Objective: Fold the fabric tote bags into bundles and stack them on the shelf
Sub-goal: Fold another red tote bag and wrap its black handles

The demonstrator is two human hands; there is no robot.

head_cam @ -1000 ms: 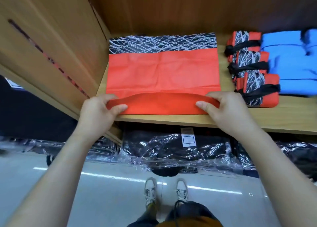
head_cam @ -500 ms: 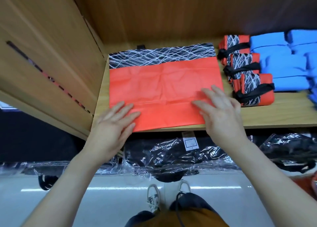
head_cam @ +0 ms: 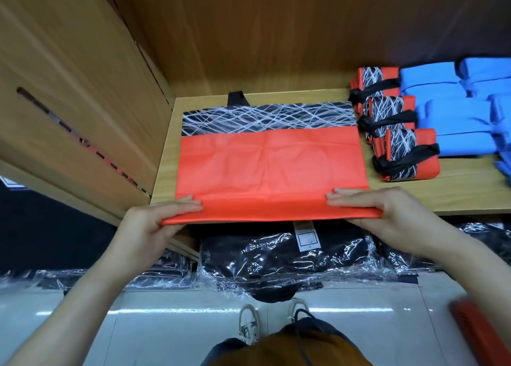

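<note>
Left hand [head_cam: 154,223] and right hand [head_cam: 387,213] pinch creased orange tote [head_cam: 271,166].

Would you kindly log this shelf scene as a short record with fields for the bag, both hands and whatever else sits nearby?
bag: red tote bag flat on the shelf, patterned band at the far side, near edge overhanging the front
left hand: left hand pinches the near left corner
right hand: right hand pinches the near right corner
finished: three red bundles tied with black straps, right of the bag
beyond them: blue folded bags
below: plastic-wrapped dark packs
</note>
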